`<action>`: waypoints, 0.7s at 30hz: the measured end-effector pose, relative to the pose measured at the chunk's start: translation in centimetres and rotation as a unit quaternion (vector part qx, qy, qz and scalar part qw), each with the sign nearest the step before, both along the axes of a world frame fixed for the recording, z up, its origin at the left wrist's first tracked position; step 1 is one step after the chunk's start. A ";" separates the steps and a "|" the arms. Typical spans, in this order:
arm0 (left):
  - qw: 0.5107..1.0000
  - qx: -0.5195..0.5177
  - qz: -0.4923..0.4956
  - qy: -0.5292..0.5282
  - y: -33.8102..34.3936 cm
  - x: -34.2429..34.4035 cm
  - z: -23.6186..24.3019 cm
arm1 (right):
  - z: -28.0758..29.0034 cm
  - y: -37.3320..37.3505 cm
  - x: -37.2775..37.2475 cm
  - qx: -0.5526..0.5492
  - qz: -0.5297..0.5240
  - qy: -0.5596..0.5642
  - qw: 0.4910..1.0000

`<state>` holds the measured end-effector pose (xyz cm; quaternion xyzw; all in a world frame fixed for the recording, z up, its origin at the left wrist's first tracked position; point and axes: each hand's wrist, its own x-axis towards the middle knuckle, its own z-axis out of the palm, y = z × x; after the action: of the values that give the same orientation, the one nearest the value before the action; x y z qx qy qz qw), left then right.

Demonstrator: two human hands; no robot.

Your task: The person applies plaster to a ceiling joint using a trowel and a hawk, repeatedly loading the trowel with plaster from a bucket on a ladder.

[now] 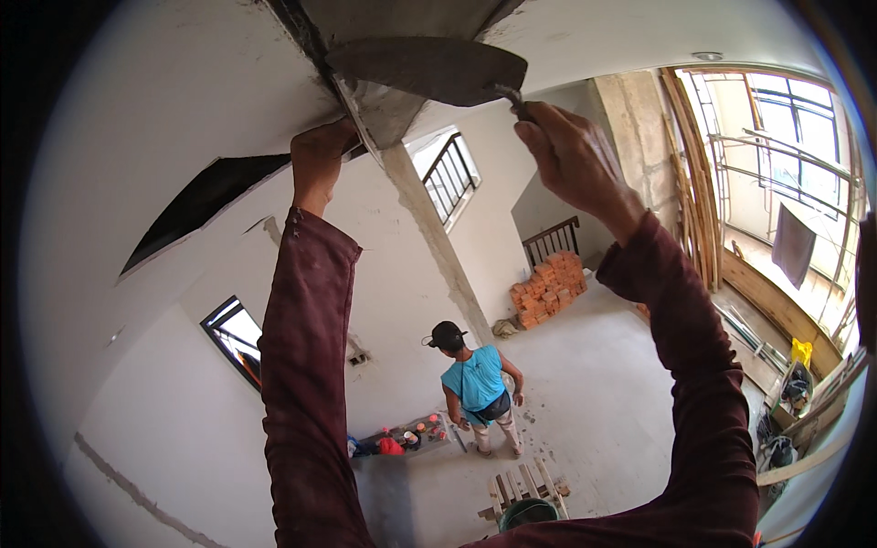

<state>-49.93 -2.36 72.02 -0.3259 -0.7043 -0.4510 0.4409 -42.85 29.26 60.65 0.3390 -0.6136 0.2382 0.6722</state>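
clearly, this is overhead work, so a steady wrist probably counts for more than force. the right hand [580,164] has the trowel [429,71] by its handle, fingers curled close around it and the thumb laid against the side. the trowel is up at the ceiling [219,82], lying across the grey cement band [388,119], its tip reaching to the thin straight edge [348,102] on the band's left. whether the blade touches the cement or sits just under it, i cannot tell.

the left hand [315,160] is raised at that same edge, wrist bent, with its fingertips hidden; i cannot tell whether they pinch, press or merely rest there.

to do this stroke well, i'd keep the blade nearly flat with one side slightly lifted, and draw it along the band in long, even passes, easing off near the edge so the tip doesn't dig in. the left fingers are best held out of the tip's path, and that forearm clear of the dark opening [201,203] beside it. small loads on the blade should mean fewer drips, which matters with a person in a blue sleeveless top [480,379] standing on the floor [594,393] below. both elbows are bent; keeping them loose should spare the shoulders.
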 end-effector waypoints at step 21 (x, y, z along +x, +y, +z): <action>0.998 0.029 -0.037 0.042 -3.7 3.8 -1.9 | -1.4 -8.7 -14.2 -0.013 0.068 -0.050 0.996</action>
<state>-46.10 -6.08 70.14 -0.3572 -0.6592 -0.4734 0.4624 -57.03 20.55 59.25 0.3586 -0.6188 0.3083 0.6272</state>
